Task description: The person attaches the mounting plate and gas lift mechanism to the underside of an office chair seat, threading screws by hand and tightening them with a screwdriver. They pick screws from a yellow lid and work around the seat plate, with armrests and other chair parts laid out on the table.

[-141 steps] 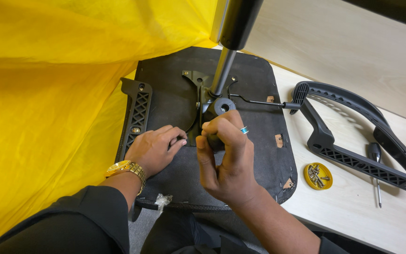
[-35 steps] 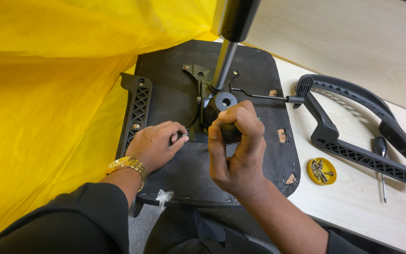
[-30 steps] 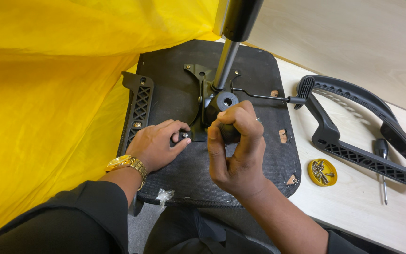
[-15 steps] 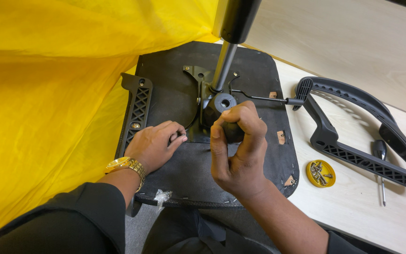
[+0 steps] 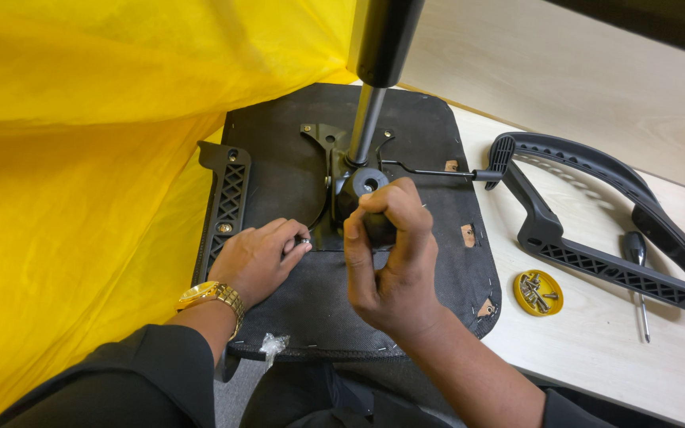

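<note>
— Black is most of it: what lies in the middle?

— A chair seat point(image 5: 430, 261), upside down on the bench point(image 5: 596, 333), with a metal plate point(image 5: 334, 170) bolted at its centre and a steel column point(image 5: 366, 127) rising from that plate.

— And the hands?

— The right hand point(image 5: 390, 254) is curled shut around a dark tool handle point(image 5: 378, 226), just in front of the column's foot, by the round black knob point(image 5: 368, 184). The left hand point(image 5: 259, 257) rests on the seat to the left of the plate, fingertips pinched closed on something small and dark at the plate's edge; I cannot tell what it is. A gold watch point(image 5: 212, 297) sits on that wrist.

— What else is around the seat?

— An armrest point(image 5: 227, 202) is attached along its left edge. Yellow plastic sheeting point(image 5: 81, 158) covers everything left of that. A thin lever point(image 5: 438, 172) runs from the plate to the right. On the bench right of the seat lie a second, loose armrest point(image 5: 596, 206), a small yellow dish of screws point(image 5: 538, 292) and a screwdriver point(image 5: 638, 273).
</note>
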